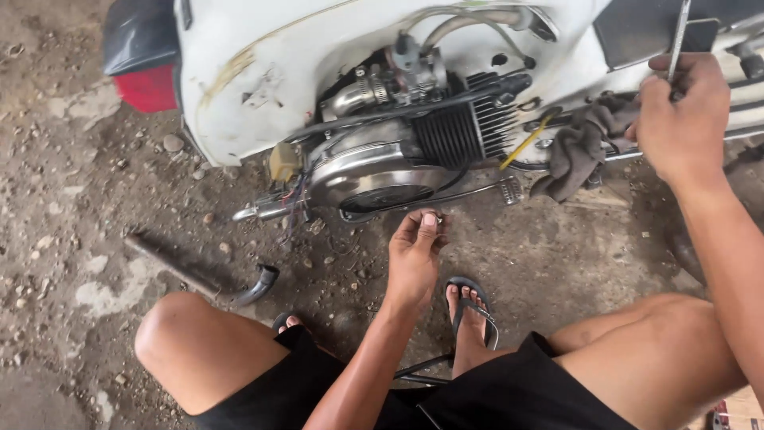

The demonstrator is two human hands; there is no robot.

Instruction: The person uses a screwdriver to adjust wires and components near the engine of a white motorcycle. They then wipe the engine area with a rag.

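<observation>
left hand (415,259) pinching small part (439,216), right hand (683,115) gripping tool (679,40)

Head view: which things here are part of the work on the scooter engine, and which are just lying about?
In use:
scooter engine
small part pinched in left hand
metal tool gripped in right hand
grey rag by that hand

Lying about:
bent pipe on the dirt ground
loose stones

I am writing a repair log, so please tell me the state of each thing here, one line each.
Scooter engine: side cover off, exposed.
Bent exhaust pipe: detached, lying on the ground.
Grey rag: draped on the scooter.
Left hand: fingers pinched on a small part.
Right hand: closed around a thin metal tool.
</observation>
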